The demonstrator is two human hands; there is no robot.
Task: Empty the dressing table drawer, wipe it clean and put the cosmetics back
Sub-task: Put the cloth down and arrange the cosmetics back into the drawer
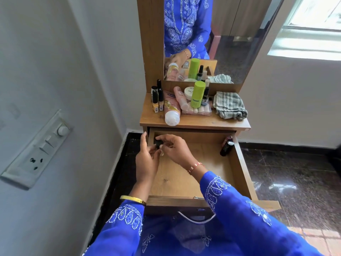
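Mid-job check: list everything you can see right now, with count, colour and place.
Drawer: one, wooden, pulled open.
Dark bottle: one, black, drawer's far right corner; something pinkish behind it, unclear.
Nail polish bottles: about five, black caps, tabletop left.
Pink tubes: two, lying on tabletop.
White jar: one, tabletop centre.
Green bottle: one, tabletop centre.
Dropper bottle: one, dark, beside green bottle.
Clear box: one, white pieces inside, tabletop front.
Cloth: one, grey striped, tabletop right.
Mirror: one, behind the tabletop.
Switchboard: one, white, left wall.
Small item: one, black, held over drawer's left.
Left hand: touching small item.
Right hand: pinching small item.
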